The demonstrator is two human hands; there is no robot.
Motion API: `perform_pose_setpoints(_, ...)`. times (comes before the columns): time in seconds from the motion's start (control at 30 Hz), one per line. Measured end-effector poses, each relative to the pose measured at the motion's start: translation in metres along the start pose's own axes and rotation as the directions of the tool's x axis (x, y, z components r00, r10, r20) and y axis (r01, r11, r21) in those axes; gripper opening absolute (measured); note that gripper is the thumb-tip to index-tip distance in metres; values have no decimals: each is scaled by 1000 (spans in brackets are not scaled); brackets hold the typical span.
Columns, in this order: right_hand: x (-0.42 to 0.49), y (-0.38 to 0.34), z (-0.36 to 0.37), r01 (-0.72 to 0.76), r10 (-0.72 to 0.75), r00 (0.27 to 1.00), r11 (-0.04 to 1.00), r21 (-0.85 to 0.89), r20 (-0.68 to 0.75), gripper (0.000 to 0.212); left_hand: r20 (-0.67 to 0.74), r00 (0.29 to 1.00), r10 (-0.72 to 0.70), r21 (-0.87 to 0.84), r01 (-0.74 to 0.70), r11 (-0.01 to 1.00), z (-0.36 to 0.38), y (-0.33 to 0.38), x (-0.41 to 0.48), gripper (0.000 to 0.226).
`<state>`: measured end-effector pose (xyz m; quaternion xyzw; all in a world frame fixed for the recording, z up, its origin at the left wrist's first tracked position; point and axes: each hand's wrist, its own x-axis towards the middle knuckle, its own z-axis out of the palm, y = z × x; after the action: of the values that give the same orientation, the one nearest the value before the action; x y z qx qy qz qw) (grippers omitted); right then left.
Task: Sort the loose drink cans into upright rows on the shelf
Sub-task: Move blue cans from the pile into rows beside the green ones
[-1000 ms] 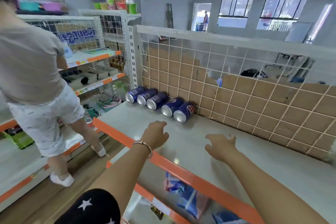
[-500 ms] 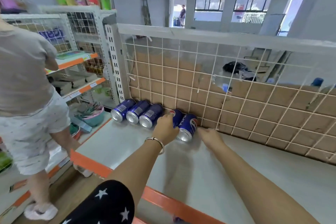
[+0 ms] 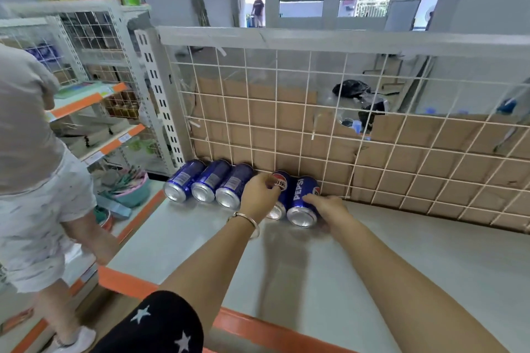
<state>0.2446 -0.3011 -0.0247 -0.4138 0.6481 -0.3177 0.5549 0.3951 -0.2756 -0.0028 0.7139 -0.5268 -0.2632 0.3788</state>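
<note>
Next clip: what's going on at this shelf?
A person reaches into a shelf where five Pepsi cans lie on their sides along the wire grid back. The left hand grips the fourth can from the left, and the right hand grips the fifth can beside it. None is upright yet. The other three cans lie untouched. Another person stands at the neighbouring shelves.
</note>
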Motion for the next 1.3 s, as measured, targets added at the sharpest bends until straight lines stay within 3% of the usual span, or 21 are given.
perform_pose_setpoints(0.07,0,-3,-3,-13,13,1000,999,35,18,51,2,988,-154,-69,154,986,3,-9,8,53)
perform_pose_setpoints(0.13,-3,-5,-4,-23,21,999,998,61,41,51,106,958,-268,-116,279,953,5,-15,13,56)
perform_pose_setpoints(0.23,-8,-6,-6,-19,16,999,997,79,37,31,214,938,-271,1,277,961,1,-12,20,73)
perform_pose_setpoints(0.33,-13,-7,-11,1,4,998,997,-83,57,31,229,920,-319,161,287,944,1,-7,11,108)
perform_pose_setpoints(0.4,-19,-11,-19,5,24,994,965,-262,108,36,245,915,-319,191,277,942,2,-5,5,115)
perform_pose_setpoints(0.47,-25,-15,-27,19,29,991,935,-353,130,39,287,909,-304,66,298,952,0,-1,5,105)
perform_pose_setpoints(0.57,-28,-10,-32,-5,37,993,964,-264,116,49,394,853,-341,-262,460,848,1,1,6,54)
perform_pose_setpoints(0.67,-32,1,-32,-117,115,987,993,16,112,27,391,849,-355,-272,475,837,2,0,1,41)
perform_pose_setpoints(0.77,-40,8,-39,-151,131,983,975,164,130,13,418,834,-360,-187,467,865,4,-3,3,50)
perform_pose_setpoints(0.87,-42,13,-45,-182,166,977,977,114,135,32,491,786,-375,-67,464,883,9,0,-5,50)
perform_pose_setpoints(0.97,-46,20,-56,-181,170,979,979,97,115,50,507,790,-343,-52,425,903,18,8,-20,35)
perform_pose_setpoints(1.17,-67,36,-93,-32,35,999,964,266,-6,81,593,763,-258,-85,379,922,52,36,-56,31)
perform_pose_setpoints(1.23,-77,43,-117,2,10,999,953,304,-36,72,637,740,-217,-121,374,920,71,49,-70,26)
perform_pose_setpoints(1.3,-93,52,-148,32,-8,997,939,343,-73,37,668,723,-175,-137,351,926,92,64,-86,24)
